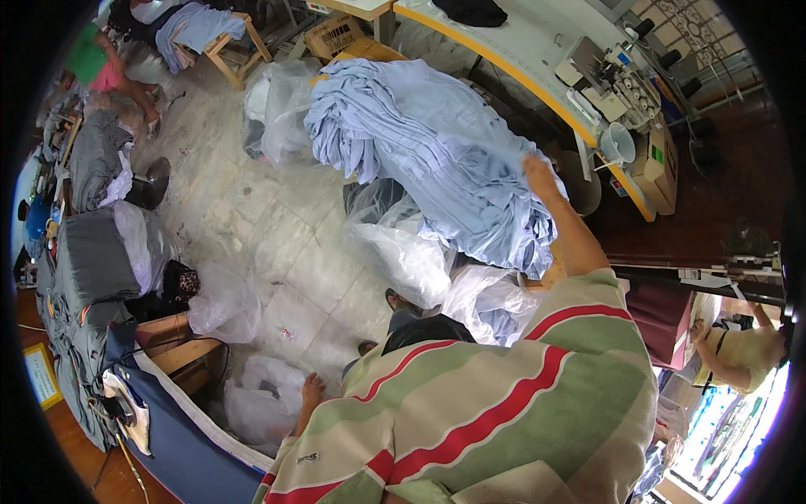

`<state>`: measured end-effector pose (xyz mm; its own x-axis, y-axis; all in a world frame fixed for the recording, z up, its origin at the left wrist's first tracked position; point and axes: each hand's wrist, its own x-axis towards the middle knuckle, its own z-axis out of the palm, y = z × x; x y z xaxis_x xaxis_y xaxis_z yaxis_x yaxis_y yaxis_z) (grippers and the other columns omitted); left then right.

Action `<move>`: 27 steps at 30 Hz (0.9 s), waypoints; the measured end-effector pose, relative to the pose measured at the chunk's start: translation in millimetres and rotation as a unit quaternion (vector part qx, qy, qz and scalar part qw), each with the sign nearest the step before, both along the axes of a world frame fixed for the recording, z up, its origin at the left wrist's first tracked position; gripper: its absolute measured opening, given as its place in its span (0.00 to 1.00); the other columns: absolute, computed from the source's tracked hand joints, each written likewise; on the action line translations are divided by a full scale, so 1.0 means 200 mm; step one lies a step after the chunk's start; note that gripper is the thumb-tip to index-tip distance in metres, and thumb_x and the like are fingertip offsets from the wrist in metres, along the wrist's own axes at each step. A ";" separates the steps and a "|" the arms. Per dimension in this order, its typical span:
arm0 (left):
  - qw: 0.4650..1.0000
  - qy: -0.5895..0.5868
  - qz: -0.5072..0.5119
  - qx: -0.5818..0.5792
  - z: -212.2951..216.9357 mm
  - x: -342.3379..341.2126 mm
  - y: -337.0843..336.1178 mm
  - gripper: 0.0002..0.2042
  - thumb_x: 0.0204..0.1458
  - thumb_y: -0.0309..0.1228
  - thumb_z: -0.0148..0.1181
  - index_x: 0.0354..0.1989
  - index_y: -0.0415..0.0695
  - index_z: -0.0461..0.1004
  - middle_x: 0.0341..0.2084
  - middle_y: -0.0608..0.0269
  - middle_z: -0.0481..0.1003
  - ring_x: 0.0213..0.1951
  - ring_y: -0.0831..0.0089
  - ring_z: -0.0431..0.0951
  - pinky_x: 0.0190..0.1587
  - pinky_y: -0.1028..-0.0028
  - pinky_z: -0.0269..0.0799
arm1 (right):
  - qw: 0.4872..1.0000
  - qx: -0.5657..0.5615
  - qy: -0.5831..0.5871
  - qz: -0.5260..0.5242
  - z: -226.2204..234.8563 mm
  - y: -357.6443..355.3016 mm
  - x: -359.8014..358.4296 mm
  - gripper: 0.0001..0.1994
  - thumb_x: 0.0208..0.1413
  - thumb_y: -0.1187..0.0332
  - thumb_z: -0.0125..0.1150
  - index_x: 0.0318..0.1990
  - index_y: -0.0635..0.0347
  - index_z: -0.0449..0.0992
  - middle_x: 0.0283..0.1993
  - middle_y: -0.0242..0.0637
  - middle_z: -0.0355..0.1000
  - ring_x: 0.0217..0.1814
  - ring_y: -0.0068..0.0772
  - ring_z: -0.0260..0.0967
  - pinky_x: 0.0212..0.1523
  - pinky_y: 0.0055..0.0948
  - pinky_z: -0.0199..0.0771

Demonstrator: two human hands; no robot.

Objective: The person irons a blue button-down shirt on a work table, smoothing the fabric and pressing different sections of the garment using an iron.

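A long heap of light blue garments [428, 143] lies in loose folds in front of me. At its right end my right hand [541, 177] is closed on a bit of the light blue cloth, which looks smeared by motion there; the fingertips are partly hidden. My left hand [312, 391] hangs low at my left side, fingers loosely apart with nothing seen in them. Beside that hand is a clear plastic bag [264, 395] on the floor; whether they touch I cannot tell.
A sewing machine [617, 88] stands on a yellow-edged table [537, 42] at the far right. An iron [130, 412] rests on a blue-covered ironing board [189, 445] at the near left. Clear plastic bags [411, 260] lie below the heap. Other people are at left and right.
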<state>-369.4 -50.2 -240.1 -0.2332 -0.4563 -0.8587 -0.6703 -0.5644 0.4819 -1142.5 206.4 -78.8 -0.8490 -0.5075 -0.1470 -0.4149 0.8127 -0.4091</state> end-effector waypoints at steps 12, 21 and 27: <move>0.896 0.268 -0.053 -0.349 0.90 -1.56 -0.42 0.26 0.51 0.33 0.55 0.58 0.35 0.58 0.52 0.46 0.64 0.54 0.62 0.64 0.56 0.70 0.58 | 0.811 -0.310 0.069 0.492 1.59 -1.10 0.88 0.21 0.61 0.56 0.43 0.55 0.60 0.65 0.51 0.37 0.66 0.51 0.31 0.65 0.49 0.26 0.68; 0.945 0.060 -0.016 -0.321 0.99 -0.83 -0.49 0.20 0.45 0.29 0.61 0.49 0.40 0.68 0.42 0.64 0.71 0.42 0.73 0.68 0.49 0.73 0.64 | 0.546 -0.432 -0.287 0.658 1.44 -1.61 2.14 0.18 0.56 0.60 0.49 0.48 0.64 0.70 0.47 0.42 0.69 0.47 0.38 0.65 0.51 0.33 0.62; 0.832 0.131 0.184 -0.506 1.68 -0.04 -0.32 0.16 0.39 0.26 0.65 0.40 0.44 0.75 0.29 0.72 0.74 0.34 0.80 0.71 0.41 0.78 0.67 | 0.613 -0.408 -0.263 0.624 1.80 -2.38 2.00 0.18 0.58 0.59 0.46 0.48 0.64 0.70 0.49 0.43 0.69 0.49 0.37 0.65 0.52 0.32 0.62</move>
<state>-377.6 -114.0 96.2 -0.0366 -0.9971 0.0671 -0.3392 0.0756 0.9377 -742.0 -269.3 281.8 0.3305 -0.7999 0.5010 -0.1416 -0.5669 -0.8115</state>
